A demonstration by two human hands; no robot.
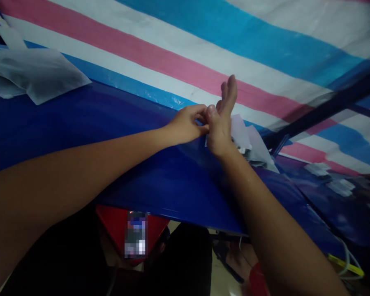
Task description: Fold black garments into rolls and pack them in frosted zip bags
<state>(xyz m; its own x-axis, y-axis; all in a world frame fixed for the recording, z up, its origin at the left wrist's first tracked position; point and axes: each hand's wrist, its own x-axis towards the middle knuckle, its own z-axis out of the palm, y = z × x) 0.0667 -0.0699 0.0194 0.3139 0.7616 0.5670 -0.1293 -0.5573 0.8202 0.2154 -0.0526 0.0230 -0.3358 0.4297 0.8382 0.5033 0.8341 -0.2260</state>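
Note:
Both my arms reach forward over a glossy dark blue table [160,185]. My left hand [186,123] is curled with its fingertips pinched together, pressing against the thumb side of my right hand [220,119]. What the left fingertips pinch is too small to make out. My right hand stands on edge with its fingers stretched upward and together, thumb meeting the left fingers. Just behind my right hand lies a small heap of white paper pieces [249,142].
A striped tarp [203,53] in pink, white and blue hangs behind the table. Translucent plastic sheets [33,74] lie at the far left. Small white pieces [339,185] are scattered on the right. A red stool [114,224] and a sandalled foot [231,257] show below the table edge.

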